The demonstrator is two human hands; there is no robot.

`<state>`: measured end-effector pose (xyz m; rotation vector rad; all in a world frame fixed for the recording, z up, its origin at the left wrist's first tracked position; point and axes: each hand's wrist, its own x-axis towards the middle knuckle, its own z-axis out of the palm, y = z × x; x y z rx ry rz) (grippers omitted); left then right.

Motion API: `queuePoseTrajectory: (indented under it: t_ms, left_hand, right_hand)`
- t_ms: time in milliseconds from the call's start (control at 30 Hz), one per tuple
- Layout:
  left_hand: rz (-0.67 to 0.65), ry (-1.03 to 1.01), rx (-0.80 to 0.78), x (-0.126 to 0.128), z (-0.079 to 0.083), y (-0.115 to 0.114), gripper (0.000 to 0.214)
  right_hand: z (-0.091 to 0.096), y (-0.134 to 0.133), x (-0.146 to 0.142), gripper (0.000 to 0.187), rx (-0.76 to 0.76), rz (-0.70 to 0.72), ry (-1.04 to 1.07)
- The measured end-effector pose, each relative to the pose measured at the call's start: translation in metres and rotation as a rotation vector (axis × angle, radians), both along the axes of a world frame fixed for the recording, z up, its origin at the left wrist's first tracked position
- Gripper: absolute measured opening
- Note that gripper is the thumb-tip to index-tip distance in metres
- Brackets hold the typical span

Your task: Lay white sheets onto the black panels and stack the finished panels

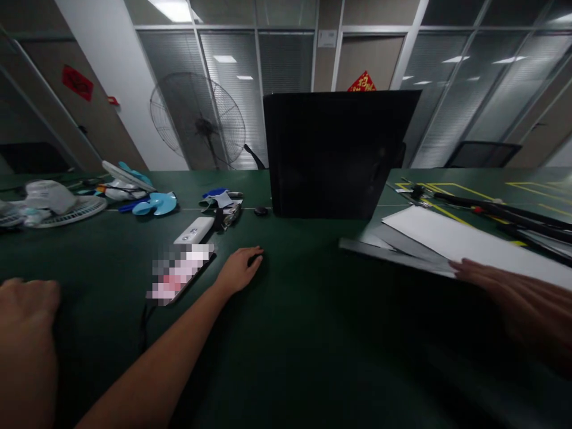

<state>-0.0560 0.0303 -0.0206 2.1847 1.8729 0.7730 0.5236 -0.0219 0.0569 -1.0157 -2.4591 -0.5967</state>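
My left hand rests palm down on the dark green table, fingers a little bent and apart, with no held thing showing. Beside it lie a phone, partly pixelated, and a white power bank. At the right edge, blurred by motion, my right hand has its fingers over a thin dark panel with a grey edge. The panel's lower part fades into shadow. Large white sheets lie just beyond those fingers. Another person's closed hand rests at the far left.
A large black upright board stands ahead on the table. Fan parts and a blue fan blade lie back left. Keys and a small black round object sit near the middle. Long black rods lie at right.
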Motion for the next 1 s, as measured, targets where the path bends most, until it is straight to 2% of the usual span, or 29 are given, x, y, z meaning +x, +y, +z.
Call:
queuePoseTrajectory:
  t_ms: [33, 100, 167, 233, 300, 400, 467, 533, 567, 633, 700, 800, 900, 1000]
  left_hand:
    - [0.007, -0.015, -0.003, 0.001, 0.000, 0.000, 0.048]
    - [0.028, -0.041, -0.010, 0.002, 0.001, -0.001, 0.052]
    - [0.052, -0.064, -0.015, 0.004, 0.003, -0.003, 0.058]
    - [0.073, -0.085, -0.013, 0.005, 0.006, -0.004, 0.062]
    - [0.081, -0.098, -0.005, 0.006, 0.009, -0.006, 0.064]
    - [0.043, -0.118, -0.008, 0.005, 0.012, -0.008, 0.062]
    - [-0.004, -0.095, -0.031, 0.004, 0.011, -0.008, 0.058]
    - [-0.039, -0.016, -0.061, 0.002, 0.008, -0.007, 0.055]
    - [-0.048, 0.034, -0.072, 0.002, 0.007, -0.006, 0.054]
    - [-0.063, 0.123, -0.095, 0.001, 0.004, -0.005, 0.055]
    - [-0.068, 0.185, -0.110, 0.001, 0.002, -0.004, 0.056]
    - [-0.051, 0.233, -0.126, 0.001, 0.003, -0.004, 0.057]
    - [-0.018, 0.230, -0.137, 0.001, 0.004, -0.004, 0.054]
    - [0.028, 0.217, -0.130, 0.001, 0.004, -0.002, 0.049]
  right_hand:
    - [-0.001, -0.015, -0.021, 0.072, 0.024, 0.032, -0.022]
    - [-0.005, -0.038, -0.064, 0.077, 0.133, 0.196, -0.064]
    - [-0.011, -0.049, -0.102, 0.075, 0.214, 0.315, -0.115]
    - [-0.021, -0.049, -0.133, 0.065, 0.218, 0.343, -0.168]
    - [-0.034, -0.043, -0.157, 0.053, 0.181, 0.342, -0.192]
    - [-0.055, -0.031, -0.181, 0.047, 0.100, 0.374, -0.167]
    - [-0.062, -0.020, -0.192, 0.045, -0.024, 0.411, -0.147]
    - [-0.062, 0.000, -0.195, 0.046, -0.176, 0.422, -0.129]
    - [-0.060, 0.015, -0.193, 0.046, -0.216, 0.403, -0.114]
    - [-0.055, 0.056, -0.175, 0.045, -0.157, 0.301, -0.064]
    - [-0.053, 0.105, -0.143, 0.041, 0.084, 0.130, 0.012]
    - [-0.061, 0.170, -0.079, 0.051, 0.217, -0.033, 0.120]
    - [-0.077, 0.204, -0.019, 0.059, 0.269, -0.090, 0.184]
    - [-0.095, 0.217, 0.022, 0.060, 0.225, -0.103, 0.195]
